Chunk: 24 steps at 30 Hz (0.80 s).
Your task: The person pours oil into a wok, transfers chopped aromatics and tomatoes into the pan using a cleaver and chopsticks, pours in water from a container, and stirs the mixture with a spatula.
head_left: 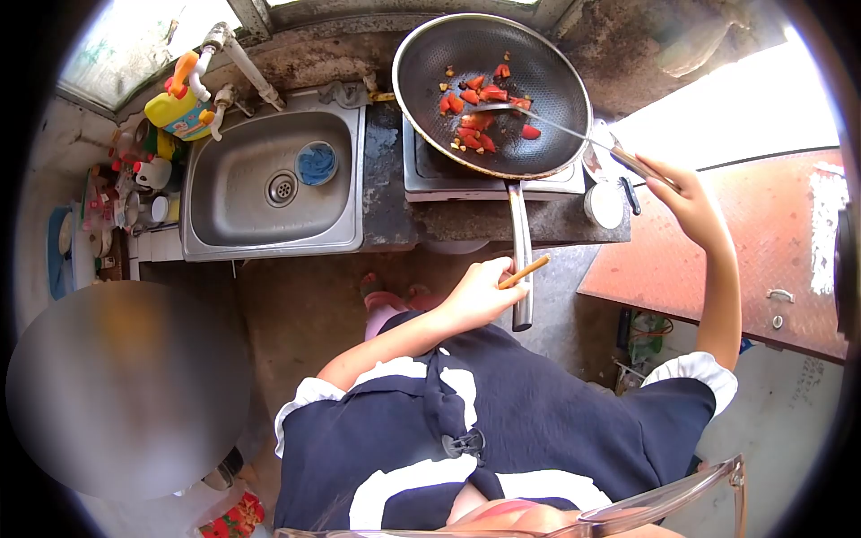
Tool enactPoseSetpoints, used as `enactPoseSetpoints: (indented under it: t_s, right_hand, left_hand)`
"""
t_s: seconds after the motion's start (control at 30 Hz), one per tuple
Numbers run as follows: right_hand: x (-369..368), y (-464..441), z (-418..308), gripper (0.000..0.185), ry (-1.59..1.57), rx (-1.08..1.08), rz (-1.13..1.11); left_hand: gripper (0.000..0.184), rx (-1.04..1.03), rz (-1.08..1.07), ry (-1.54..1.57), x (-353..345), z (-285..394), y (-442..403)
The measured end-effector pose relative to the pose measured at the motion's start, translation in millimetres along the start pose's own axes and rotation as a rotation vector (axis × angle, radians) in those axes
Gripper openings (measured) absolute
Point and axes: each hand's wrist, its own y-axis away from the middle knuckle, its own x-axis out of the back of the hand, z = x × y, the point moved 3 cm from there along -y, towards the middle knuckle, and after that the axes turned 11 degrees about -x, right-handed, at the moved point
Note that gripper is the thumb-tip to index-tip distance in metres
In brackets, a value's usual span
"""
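Observation:
My right hand (677, 197) is closed around the handle end of a long metal spatula (560, 125), whose head lies among red chopped pieces (484, 94), probably tomato or pepper, in a dark wok (430, 63). Small yellowish bits are scattered there too. My left hand (475, 294) is closed on a short wooden stick (527, 271), perhaps chopsticks, which crosses over the wok's metal handle (520, 224). The fingers are right beside that handle; whether they also grip it I cannot tell.
Under the wok is a stove (430, 179). To its left is a steel sink (354, 215) holding a small tub with blue cloth (317, 164). A white-lidded container (605, 206) and a knife (630, 195) lie right. A yellow bottle (175, 117) stands by the taps.

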Motion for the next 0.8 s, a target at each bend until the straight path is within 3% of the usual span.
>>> enactPoseSetpoints:
  t_s: [0.27, 0.4, 0.5, 0.7, 0.8]
  right_hand:
    - [25, 63, -36, 0.033, 0.173, -0.165, 0.077]
    - [-8, 47, -46, 0.031, 0.350, 0.054, 0.240]
    - [-25, 21, -45, 0.032, 0.360, 0.063, 0.302]
    - [-48, -37, -36, 0.035, 0.038, 0.090, 0.250]
    - [-48, -43, -31, 0.036, 0.183, 0.126, 0.182]
  left_hand:
    - [0.028, -0.002, -0.022, -0.005, 0, -1, -1]
    - [0.028, 0.007, -0.018, 0.018, 0, -1, -1]
    - [0.030, 0.018, -0.024, 0.023, 0, 0, -1]
    - [0.030, 0.046, -0.031, 0.038, 3, 7, 0]
    - [0.030, 0.012, -0.025, 0.030, 3, 6, 0]
